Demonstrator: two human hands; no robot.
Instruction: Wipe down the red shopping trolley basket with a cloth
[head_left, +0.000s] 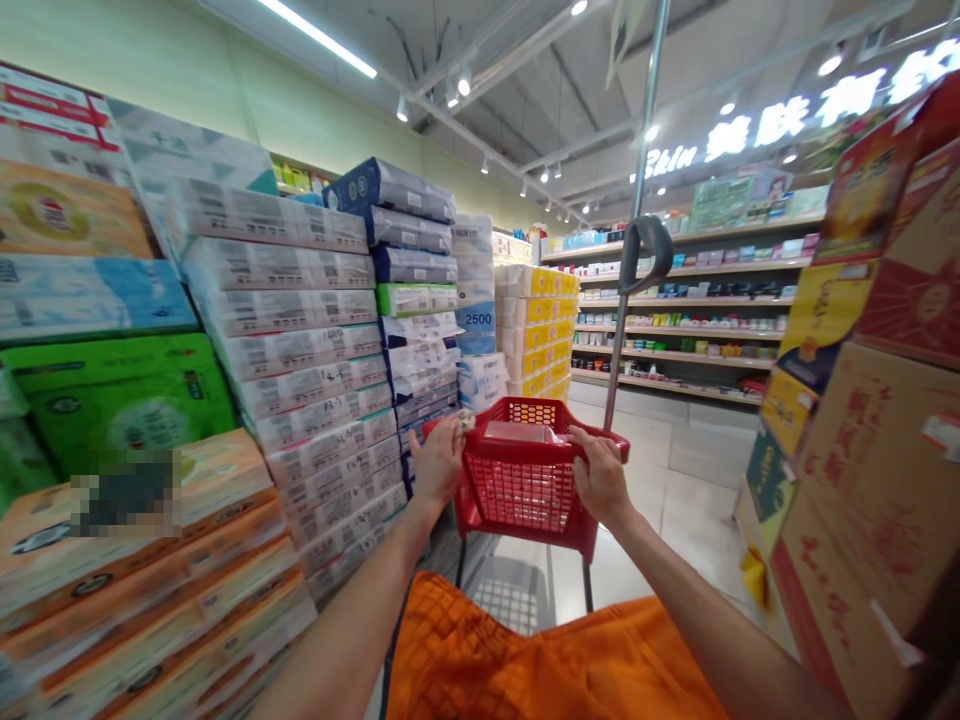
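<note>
A red plastic shopping cart (519,500) with a lattice basket stands directly in front of me. My left hand (441,458) is closed round the left end of its handle, with the thumb sticking out to the left. Beside those fingers sits a small whitish, knobbly thing (466,422), too blurred to name. At the right end of the handle, my right hand (601,474) is curled over the red bar. A flat pinkish panel (516,431) lies along the middle of the handle. The basket's inside is mostly hidden.
Tall stacks of wrapped tissue packs (315,340) line the left side close by. Cardboard boxes (885,470) rise on the right. A metal pole (619,350) with a grey hook stands past the cart. Stocked shelves (690,300) are at the back, beyond a pale tiled floor (660,500).
</note>
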